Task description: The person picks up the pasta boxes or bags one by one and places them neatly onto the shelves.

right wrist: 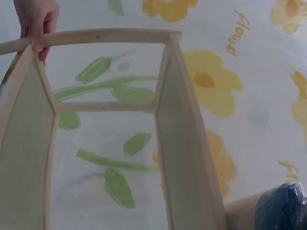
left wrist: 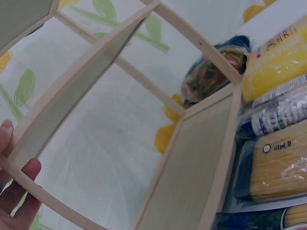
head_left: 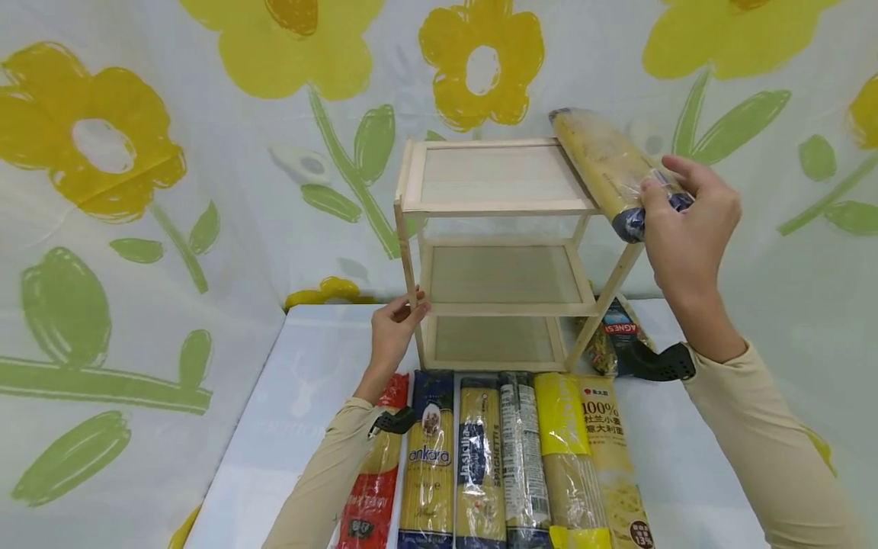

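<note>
My right hand (head_left: 693, 229) pinches the near part of a yellow pasta packet (head_left: 597, 160) with dark blue ends. The packet lies tilted over the right end of the top board of a wooden three-tier shelf (head_left: 501, 310). In the right wrist view only the blue end of the packet (right wrist: 280, 211) shows, at the lower right. Around the shelf's left front post, at the height of the middle board, the fingers and thumb of my left hand (head_left: 392, 335) take hold. The left wrist view shows those fingers (left wrist: 29, 172) on the wooden frame.
Several pasta packets lie side by side in front of the shelf, among them a red one (head_left: 370, 496), a blue Ankara one (head_left: 428, 473) and a yellow one (head_left: 559, 415). An Agnesi bag (head_left: 620, 329) sits behind the right post. A flower-print cloth (head_left: 240, 229) hangs behind.
</note>
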Action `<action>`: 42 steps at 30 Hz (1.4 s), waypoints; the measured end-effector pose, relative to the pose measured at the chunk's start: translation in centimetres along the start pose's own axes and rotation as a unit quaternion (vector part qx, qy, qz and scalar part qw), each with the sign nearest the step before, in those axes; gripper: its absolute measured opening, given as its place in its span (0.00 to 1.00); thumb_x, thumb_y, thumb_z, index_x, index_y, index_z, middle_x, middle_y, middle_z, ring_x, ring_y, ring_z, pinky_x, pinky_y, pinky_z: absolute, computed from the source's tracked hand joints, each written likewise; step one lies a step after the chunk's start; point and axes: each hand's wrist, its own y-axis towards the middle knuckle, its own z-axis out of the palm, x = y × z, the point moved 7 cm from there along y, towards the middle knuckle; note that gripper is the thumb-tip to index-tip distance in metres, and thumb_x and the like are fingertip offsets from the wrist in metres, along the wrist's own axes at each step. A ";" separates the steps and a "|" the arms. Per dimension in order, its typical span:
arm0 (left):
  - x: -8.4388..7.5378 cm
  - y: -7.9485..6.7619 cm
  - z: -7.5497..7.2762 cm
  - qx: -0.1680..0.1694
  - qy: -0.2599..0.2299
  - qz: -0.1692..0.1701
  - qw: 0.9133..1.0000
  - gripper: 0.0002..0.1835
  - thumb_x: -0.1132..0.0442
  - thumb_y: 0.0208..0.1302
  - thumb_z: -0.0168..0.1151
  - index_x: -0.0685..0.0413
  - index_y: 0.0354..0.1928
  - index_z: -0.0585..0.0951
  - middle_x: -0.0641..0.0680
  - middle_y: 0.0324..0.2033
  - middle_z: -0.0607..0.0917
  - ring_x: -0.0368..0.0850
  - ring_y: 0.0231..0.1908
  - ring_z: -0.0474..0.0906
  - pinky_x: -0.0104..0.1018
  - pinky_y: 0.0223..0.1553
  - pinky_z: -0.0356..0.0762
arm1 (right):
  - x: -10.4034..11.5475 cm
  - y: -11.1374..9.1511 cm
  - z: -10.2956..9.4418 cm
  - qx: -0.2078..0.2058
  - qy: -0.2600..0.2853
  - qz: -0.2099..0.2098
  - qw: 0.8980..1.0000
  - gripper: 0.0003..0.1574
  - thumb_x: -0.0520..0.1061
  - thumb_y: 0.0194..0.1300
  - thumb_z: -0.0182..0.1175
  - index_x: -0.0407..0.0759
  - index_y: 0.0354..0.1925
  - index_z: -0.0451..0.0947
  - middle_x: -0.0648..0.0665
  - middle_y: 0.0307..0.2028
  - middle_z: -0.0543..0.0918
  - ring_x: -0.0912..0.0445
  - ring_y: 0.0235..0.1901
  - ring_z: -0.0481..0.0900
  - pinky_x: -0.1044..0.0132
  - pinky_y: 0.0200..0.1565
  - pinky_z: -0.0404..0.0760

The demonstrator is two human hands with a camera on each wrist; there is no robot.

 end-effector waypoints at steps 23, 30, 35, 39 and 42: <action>-0.3 -0.2 -0.4 -0.011 0.017 0.014 1.000 0.16 0.63 0.61 0.65 0.64 0.49 0.83 0.59 0.46 0.84 0.42 0.38 0.83 0.33 0.42 0.77 | 0.8 -0.3 1.3 0.055 -0.099 -0.031 0.993 0.23 0.47 0.71 0.50 0.33 0.54 0.78 0.36 0.49 0.81 0.47 0.48 0.76 0.60 0.46 0.73; -0.3 -0.2 -0.4 -0.018 0.019 0.013 1.000 0.16 0.65 0.61 0.65 0.66 0.49 0.82 0.60 0.46 0.84 0.45 0.39 0.83 0.34 0.43 0.78 | 0.0 -0.7 0.6 0.124 -0.094 -0.024 0.987 0.29 0.57 0.68 0.51 0.39 0.56 0.77 0.38 0.52 0.80 0.49 0.46 0.73 0.66 0.41 0.67; 0.5 0.1 0.0 -0.012 0.007 0.011 1.000 0.15 0.63 0.61 0.65 0.65 0.48 0.83 0.59 0.47 0.84 0.46 0.40 0.83 0.38 0.46 0.78 | 0.1 -1.4 -0.4 0.185 -0.091 -0.041 0.978 0.30 0.58 0.70 0.48 0.42 0.60 0.73 0.36 0.53 0.77 0.63 0.29 0.76 0.77 0.29 0.71; 2.3 0.6 0.0 -0.019 -0.001 0.007 1.000 0.17 0.60 0.60 0.67 0.60 0.49 0.84 0.56 0.47 0.84 0.46 0.40 0.83 0.40 0.47 0.77 | 0.2 -2.2 -1.1 0.229 -0.088 -0.054 0.968 0.30 0.57 0.71 0.46 0.45 0.65 0.69 0.33 0.52 0.75 0.73 0.19 0.73 0.77 0.20 0.71; 2.9 0.8 0.1 -0.027 -0.003 0.011 1.000 0.17 0.56 0.58 0.68 0.56 0.48 0.85 0.52 0.47 0.84 0.44 0.40 0.83 0.39 0.47 0.78 | 0.0 -3.0 -1.7 0.241 -0.094 -0.062 0.964 0.30 0.56 0.72 0.46 0.48 0.68 0.64 0.33 0.52 0.75 0.77 0.26 0.72 0.78 0.22 0.72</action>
